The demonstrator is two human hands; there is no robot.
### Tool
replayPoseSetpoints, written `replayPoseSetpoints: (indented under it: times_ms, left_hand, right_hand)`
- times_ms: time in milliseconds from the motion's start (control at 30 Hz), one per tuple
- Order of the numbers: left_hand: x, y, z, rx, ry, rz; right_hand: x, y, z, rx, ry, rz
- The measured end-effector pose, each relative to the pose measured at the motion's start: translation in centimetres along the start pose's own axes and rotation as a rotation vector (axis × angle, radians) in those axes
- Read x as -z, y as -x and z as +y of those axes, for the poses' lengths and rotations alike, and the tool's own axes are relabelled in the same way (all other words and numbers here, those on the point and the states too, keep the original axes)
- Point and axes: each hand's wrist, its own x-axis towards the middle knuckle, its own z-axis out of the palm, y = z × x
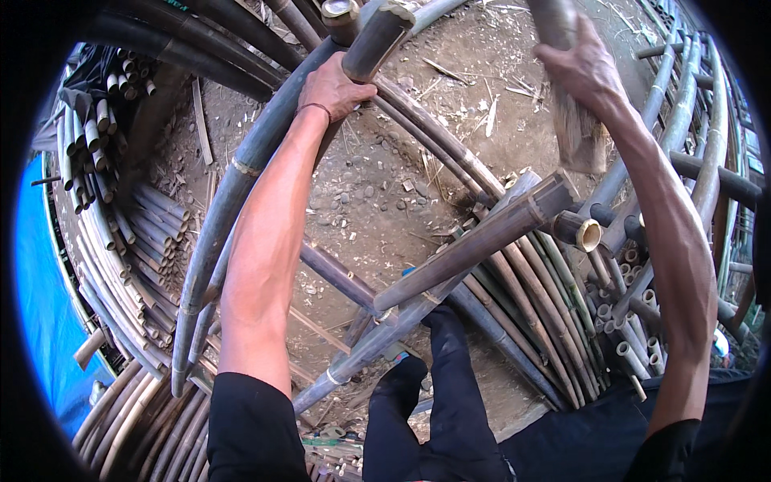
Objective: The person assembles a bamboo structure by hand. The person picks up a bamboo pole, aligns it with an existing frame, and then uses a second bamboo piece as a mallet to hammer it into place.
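Note:
Toward the upper middle, my left hand [336, 90] is closed around a short dark bamboo piece [376, 46]. This piece crosses a long curved bamboo pole [249, 157] that runs down on the left of my forearm. My right hand [585, 71], raised at the upper right, grips a worn wooden block [580, 132], blurred by motion. Below the block, apart from it, a split-ended bamboo length [482, 237] lies across a grey bamboo rail [361, 349]. A crossbar [341, 275] meets that rail near its middle.
Bundled bamboo poles [534, 309] lean at the right, beside a bamboo framework [691, 165]. Stacked cut bamboo [161, 225] and a blue tarp [44, 305] are at the left. Chips and splinters litter the dirt ground [361, 193]. My legs [454, 386] stand close to the rail.

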Motion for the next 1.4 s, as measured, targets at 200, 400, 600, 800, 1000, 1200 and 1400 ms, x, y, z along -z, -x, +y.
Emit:
replayPoseSetpoints:
  times_ms: [200,400,600,800,1000,1200,1400]
  left_hand:
    - [2.6,-0.6,-2.3,-0.172,-0.095,-0.118]
    - [2.4,-2.4,-3.6,-0.221,-0.117,-0.248]
    - [3.1,-2.3,-4.0,-0.207,0.132,-0.363]
    - [2.5,-3.0,-2.6,-0.237,0.147,-0.381]
    - [3.5,-3.4,-5.3,-0.307,0.227,-0.425]
    - [2.9,-3.3,-3.9,-0.176,0.253,-0.437]
    - [2.8,-4.0,-5.0,-0.29,0.11,-0.462]
  right_hand:
    - [1.0,1.3,-1.8,0.405,0.358,-0.188]
    - [1.4,2.1,-4.4,-0.027,-0.022,-0.054]
    - [1.4,3.8,-5.1,0.181,0.232,-0.271]
    - [1.7,3.9,-3.7,0.298,-0.231,-0.079]
    - [2.0,4.4,-5.5,0.158,0.143,-0.217]
    - [0.6,3.7,-5.0,0.221,0.197,-0.267]
    - [3.2,4.3,-7.1,0.025,-0.053,-0.25]
